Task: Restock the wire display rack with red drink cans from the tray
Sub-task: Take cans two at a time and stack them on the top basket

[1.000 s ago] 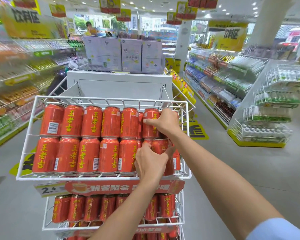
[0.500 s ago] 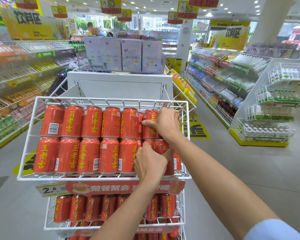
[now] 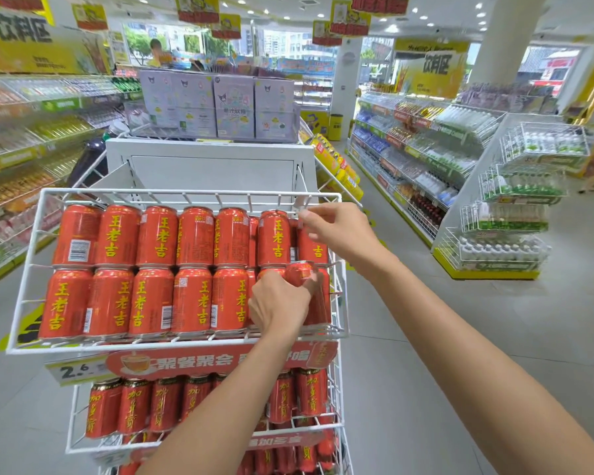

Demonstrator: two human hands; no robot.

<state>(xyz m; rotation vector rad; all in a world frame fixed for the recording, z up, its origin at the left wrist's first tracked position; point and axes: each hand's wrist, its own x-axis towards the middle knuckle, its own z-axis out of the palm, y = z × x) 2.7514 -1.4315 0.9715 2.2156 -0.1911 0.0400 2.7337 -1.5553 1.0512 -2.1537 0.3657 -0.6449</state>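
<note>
Where the right grip (image 3: 340,231) lay flat on a back-row can half a second ago, it has since lifted off and gone to the rear right corner of the wire rack (image 3: 186,192). The end can of the back row (image 3: 311,250), which it covered before, is now in sight. The left grip (image 3: 278,303) has stayed where it was at the right end of the front row.

The right arm reaches in from the lower right. Its fingertips (image 3: 306,214) are drawn close together at the rack's back rim, where something small and white is blurred; I cannot tell whether they pinch it or only touch the wire. The left arm comes up from below, crossing the red price strip (image 3: 203,363) and the lower tier of cans (image 3: 151,406). Its fingers and thumb are clamped on a red can (image 3: 299,274).

That can is in the top basket at the right end of the front row, just beside its neighbours, and its top stands a little above theirs. It is inside the left grip and below the right grip, apart from it. Two rows of like cans (image 3: 151,269) fill the basket to the left.
</note>
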